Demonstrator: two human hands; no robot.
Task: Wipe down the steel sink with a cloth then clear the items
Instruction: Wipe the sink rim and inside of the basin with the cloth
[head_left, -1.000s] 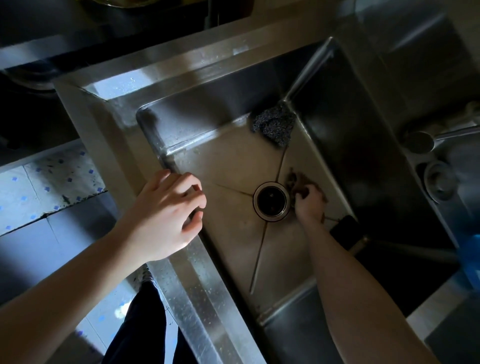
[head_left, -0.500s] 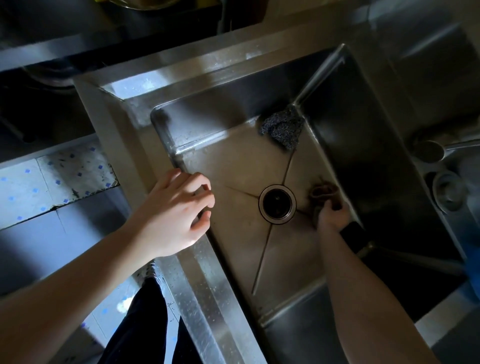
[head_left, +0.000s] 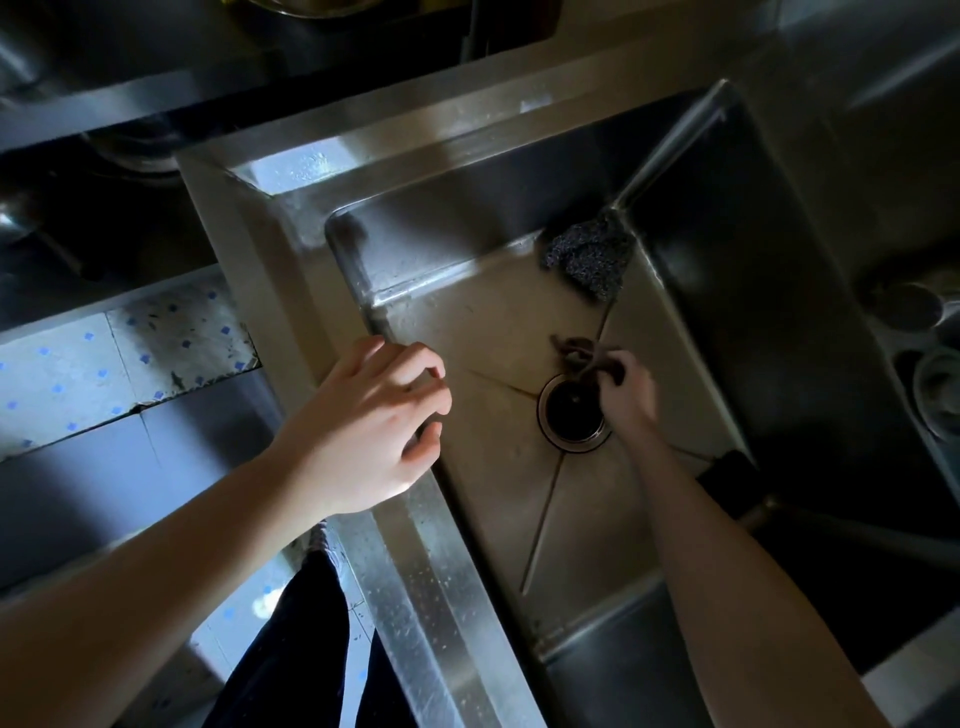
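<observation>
Left hand (head_left: 363, 421) is hovering at the rim of the steel sink (head_left: 415, 561), fingers (head_left: 415, 364) loosely curled, empty. Right hand (head_left: 626, 397) is gripping a dark cloth (head_left: 574, 348) beside the drain (head_left: 569, 415); a scourer (head_left: 589, 254) is lying in the far corner.

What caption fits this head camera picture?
Right hand holds a dark cloth beside the drain of a steel sink; left hand at its rim.

Surroundings of the work area.
A pale tiled floor (head_left: 104, 364) speckled with blue dots lay at left; dark trousers (head_left: 301, 649) stood below it; round containers (head_left: 935, 389) sat shadowed at far right.
</observation>
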